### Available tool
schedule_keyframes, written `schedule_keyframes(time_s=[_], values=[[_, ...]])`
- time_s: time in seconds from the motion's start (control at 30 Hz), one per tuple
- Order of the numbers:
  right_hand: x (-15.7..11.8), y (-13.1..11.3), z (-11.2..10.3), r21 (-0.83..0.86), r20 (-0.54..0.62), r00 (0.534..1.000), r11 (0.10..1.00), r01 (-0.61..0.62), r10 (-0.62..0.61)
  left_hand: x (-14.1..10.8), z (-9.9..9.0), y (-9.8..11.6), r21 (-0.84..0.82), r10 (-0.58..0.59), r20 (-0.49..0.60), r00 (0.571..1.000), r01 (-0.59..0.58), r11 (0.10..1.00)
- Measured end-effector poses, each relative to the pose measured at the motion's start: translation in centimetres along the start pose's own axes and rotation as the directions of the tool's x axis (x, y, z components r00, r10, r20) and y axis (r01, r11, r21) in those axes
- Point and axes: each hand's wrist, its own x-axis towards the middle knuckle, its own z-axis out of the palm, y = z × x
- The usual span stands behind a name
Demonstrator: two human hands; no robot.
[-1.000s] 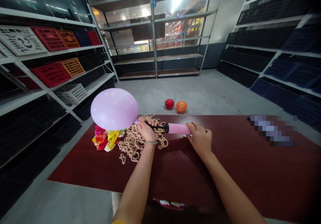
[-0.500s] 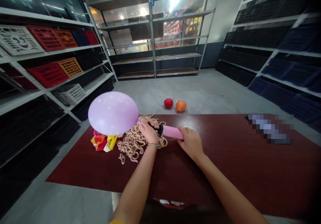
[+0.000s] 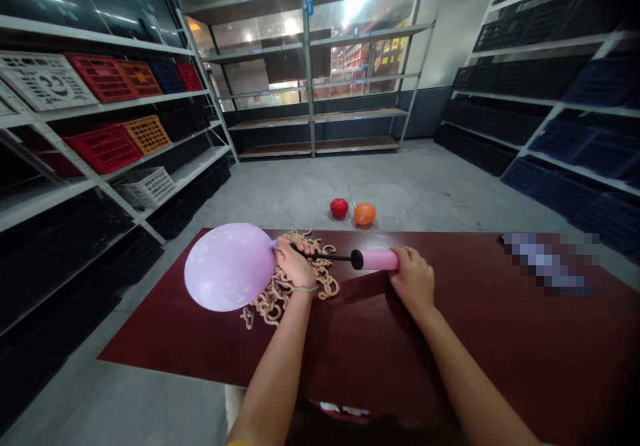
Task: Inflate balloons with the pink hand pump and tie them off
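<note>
A round, inflated purple balloon (image 3: 230, 267) hangs at the left, its neck at the fingers of my left hand (image 3: 296, 264). That hand is closed round the black end of a pump, beside the balloon's neck. My right hand (image 3: 415, 282) grips the pink barrel of the hand pump (image 3: 379, 260). A thin black rod shows between barrel and left hand. Under and behind the left hand lies a heap of tan, curly pieces (image 3: 327, 285), partly hidden by the balloon and hand.
The dark red table (image 3: 360, 339) has a pixelated object (image 3: 547, 264) at its right. On the floor beyond are a red balloon (image 3: 339, 208) and an orange balloon (image 3: 365, 214). Shelves with crates (image 3: 103, 78) stand left and right, with a bare rack (image 3: 313, 119) behind.
My right hand has moved right with the pink barrel, and the black rod now shows. The purple balloon has dropped lower, covering the colourful pieces that lay at the left.
</note>
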Motion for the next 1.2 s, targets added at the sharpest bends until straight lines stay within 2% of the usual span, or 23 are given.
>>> schedule_keyframes(time_s=[0.17, 0.27, 0.33, 0.4, 0.57, 0.7, 0.8, 0.97, 1.07, 1.2], values=[[-1.2, -3.7, 0.1, 0.129, 0.030, 0.983, 0.976, 0.178, -0.183, -0.9, -0.2, -0.7, 0.018, 0.015, 0.034, 0.999, -0.015, 1.000], [-1.6, -4.9, 0.0, 0.097, 0.086, 0.956, 0.957, 0.273, -0.281, -1.3, -0.2, -1.2, 0.033, 0.004, 0.075, 0.997, -0.007, 0.999], [-1.5, -4.5, -0.1, 0.027, 0.104, 0.945, 0.950, 0.310, -0.311, -1.4, -0.2, -1.3, 0.044, -0.004, 0.099, 0.995, 0.000, 0.999], [-1.0, -3.4, -0.3, -0.046, 0.095, 0.953, 0.955, 0.293, -0.288, -1.1, -0.1, -1.1, 0.042, -0.009, 0.099, 0.995, 0.005, 0.999], [0.4, 0.0, -0.5, -0.122, 0.001, 0.994, 0.986, 0.111, -0.112, 0.1, 0.1, 0.0, 0.012, 0.010, 0.008, 1.000, -0.010, 1.000], [0.4, -0.2, -0.5, -0.093, -0.021, 0.998, 0.994, 0.052, -0.055, 0.4, 0.2, 0.4, 0.019, 0.010, -0.028, 1.000, -0.010, 1.000], [-0.4, -2.3, -0.6, -0.071, -0.021, 0.998, 0.995, 0.064, -0.066, 0.0, 0.3, 0.2, 0.010, 0.001, -0.027, 1.000, -0.001, 1.000], [-1.6, -5.3, -0.5, -0.013, 0.057, 0.978, 0.979, 0.203, -0.202, -0.7, 0.2, -0.9, 0.034, -0.062, 0.026, 0.998, 0.061, 0.998], [-1.3, -4.8, -0.4, -0.043, 0.124, 0.961, 0.967, 0.253, -0.246, -0.9, 0.0, -1.7, 0.043, -0.074, 0.060, 0.995, 0.072, 0.997], [-0.1, -1.7, -0.6, -0.084, 0.096, 0.981, 0.981, 0.176, -0.168, -0.5, 0.0, -1.9, 0.030, -0.066, 0.059, 0.996, 0.064, 0.997]])
